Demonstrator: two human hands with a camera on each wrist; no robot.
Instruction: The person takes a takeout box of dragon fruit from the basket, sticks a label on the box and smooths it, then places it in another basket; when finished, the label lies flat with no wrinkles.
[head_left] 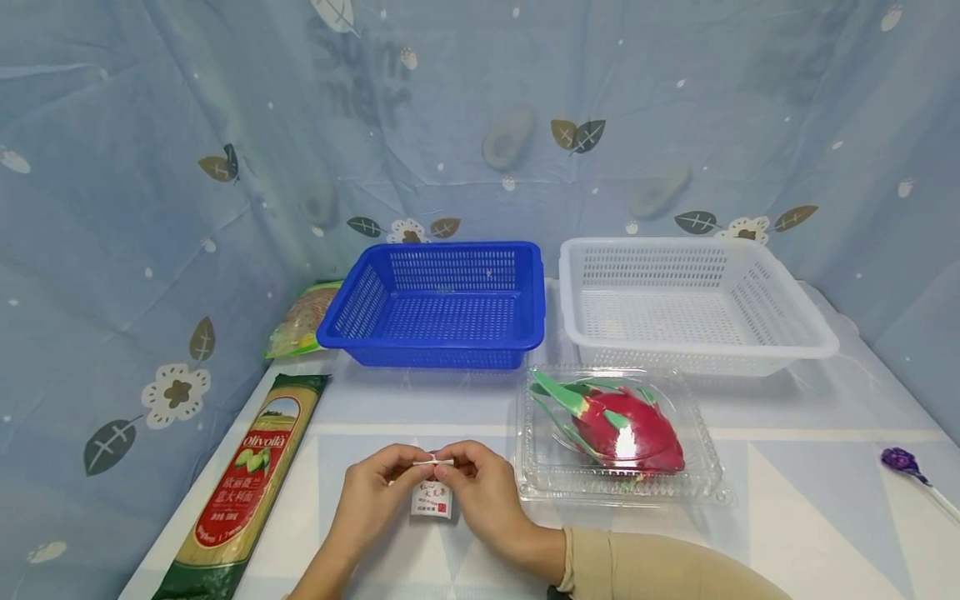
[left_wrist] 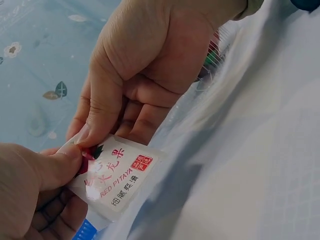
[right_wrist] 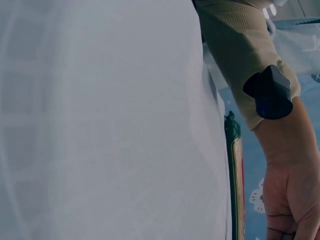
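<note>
Both hands pinch the top edge of a small white label [head_left: 431, 504], printed with red characters and "RED PITAYA" in the left wrist view. My left hand [head_left: 382, 487] holds it from the left and my right hand [head_left: 483, 493] from the right, thumbs close together. In the left wrist view the left hand [left_wrist: 30, 192] is at lower left and the right hand [left_wrist: 145, 65] above it. To the right of the hands, a red dragon fruit [head_left: 637, 429] with green leaves is inside a clear plastic clamshell box [head_left: 546, 482]. The right wrist view shows the left hand [right_wrist: 292, 197], its fingertips out of frame.
A blue basket [head_left: 431, 342] and a white basket [head_left: 697, 354] stand at the back. On the left lie a spaghetti package [head_left: 243, 483] and a clear bag [head_left: 303, 321] of brownish food. A purple-headed stick [head_left: 903, 462] lies at the far right. Patterned blue cloth [head_left: 465, 117] hangs behind.
</note>
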